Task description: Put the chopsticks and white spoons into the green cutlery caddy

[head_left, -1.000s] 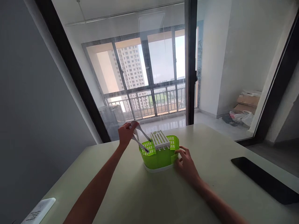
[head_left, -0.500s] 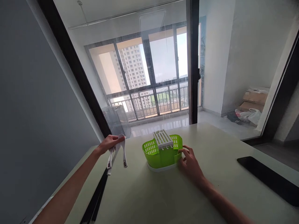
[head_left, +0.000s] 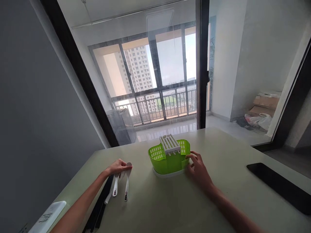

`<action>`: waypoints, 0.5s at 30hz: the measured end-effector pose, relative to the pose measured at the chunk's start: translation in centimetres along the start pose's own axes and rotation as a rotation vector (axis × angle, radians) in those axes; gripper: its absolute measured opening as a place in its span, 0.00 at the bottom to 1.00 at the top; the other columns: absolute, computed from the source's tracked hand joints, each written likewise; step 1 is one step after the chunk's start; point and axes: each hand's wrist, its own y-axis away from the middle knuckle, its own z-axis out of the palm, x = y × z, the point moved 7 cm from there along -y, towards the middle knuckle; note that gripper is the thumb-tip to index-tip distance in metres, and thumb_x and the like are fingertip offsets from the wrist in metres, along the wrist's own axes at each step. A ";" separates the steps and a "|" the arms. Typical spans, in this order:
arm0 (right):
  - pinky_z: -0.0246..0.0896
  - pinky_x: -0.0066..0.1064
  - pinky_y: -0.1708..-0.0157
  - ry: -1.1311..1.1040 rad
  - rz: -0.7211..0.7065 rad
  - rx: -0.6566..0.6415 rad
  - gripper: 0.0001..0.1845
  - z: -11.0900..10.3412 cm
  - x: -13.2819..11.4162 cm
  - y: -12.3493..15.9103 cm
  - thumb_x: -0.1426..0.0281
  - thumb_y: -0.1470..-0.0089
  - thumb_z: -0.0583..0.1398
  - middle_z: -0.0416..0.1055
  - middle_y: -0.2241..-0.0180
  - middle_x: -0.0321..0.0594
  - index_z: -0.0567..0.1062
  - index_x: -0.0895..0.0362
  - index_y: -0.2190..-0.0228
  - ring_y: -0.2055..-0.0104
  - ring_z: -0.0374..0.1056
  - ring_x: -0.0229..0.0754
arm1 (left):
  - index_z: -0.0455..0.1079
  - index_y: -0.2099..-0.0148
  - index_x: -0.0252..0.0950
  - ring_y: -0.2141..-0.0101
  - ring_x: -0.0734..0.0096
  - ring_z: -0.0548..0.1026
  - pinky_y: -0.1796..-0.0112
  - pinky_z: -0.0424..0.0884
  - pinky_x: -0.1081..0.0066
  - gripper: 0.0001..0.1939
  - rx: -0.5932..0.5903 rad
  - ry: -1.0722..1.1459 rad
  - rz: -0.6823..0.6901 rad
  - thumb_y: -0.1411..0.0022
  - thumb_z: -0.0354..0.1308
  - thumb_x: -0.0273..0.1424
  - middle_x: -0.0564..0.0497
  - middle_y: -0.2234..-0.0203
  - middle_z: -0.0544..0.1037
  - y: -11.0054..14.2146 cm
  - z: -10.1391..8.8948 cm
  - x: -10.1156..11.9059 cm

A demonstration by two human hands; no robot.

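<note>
My left hand [head_left: 118, 167] rests low on the pale table [head_left: 170, 204], fingers closed over the bowls of white spoons [head_left: 120, 185] whose handles lie on the tabletop pointing toward me. Beside them lie black chopsticks [head_left: 99, 207]. My right hand [head_left: 198, 168] touches the right side of a green slotted cutlery basket [head_left: 167, 158] with a white centre rack [head_left: 169, 143], fingers curled against its wall.
A black phone [head_left: 279, 187] lies at the right of the table. A white remote-like device [head_left: 47, 218] sits at the near left edge. Beyond the table's far edge is a glass sliding door and a balcony with cardboard boxes [head_left: 263, 103].
My left hand lifted the white spoons out of the basket, swung left and lowered them onto the table next to the chopsticks. My right hand stayed at the basket.
</note>
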 end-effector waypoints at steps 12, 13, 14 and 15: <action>0.76 0.40 0.64 0.022 -0.012 0.006 0.13 -0.1 -0.1 0.0 0.67 0.40 0.54 0.62 0.39 0.49 0.74 0.52 0.55 0.71 0.73 0.36 | 0.65 0.79 0.37 0.78 0.75 0.53 0.74 0.46 0.71 0.41 -0.043 -0.029 0.054 0.59 0.57 0.74 0.58 0.82 0.57 -1.9 2.3 -3.4; 0.76 0.39 0.64 0.024 -0.008 0.005 0.13 -0.2 -0.1 0.0 0.67 0.40 0.54 0.62 0.39 0.49 0.74 0.52 0.55 0.71 0.73 0.35 | 0.65 0.78 0.37 0.78 0.75 0.53 0.74 0.46 0.70 0.41 -0.043 -0.033 0.061 0.58 0.55 0.75 0.58 0.82 0.57 -1.9 2.4 -3.5; 0.75 0.39 0.65 0.025 -0.004 0.001 0.14 -0.1 -0.1 0.0 0.67 0.40 0.54 0.62 0.39 0.48 0.74 0.52 0.54 0.71 0.73 0.35 | 0.65 0.78 0.38 0.78 0.74 0.53 0.74 0.46 0.70 0.41 -0.041 -0.040 0.069 0.57 0.54 0.75 0.58 0.82 0.57 -1.9 2.5 -3.6; 0.75 0.38 0.65 0.026 -0.002 -0.004 0.14 -0.1 -0.1 0.0 0.67 0.40 0.54 0.61 0.39 0.48 0.73 0.52 0.54 0.71 0.73 0.35 | 0.64 0.78 0.38 0.78 0.74 0.53 0.74 0.46 0.70 0.41 -0.037 -0.049 0.076 0.56 0.53 0.75 0.58 0.82 0.56 -1.9 2.5 -3.5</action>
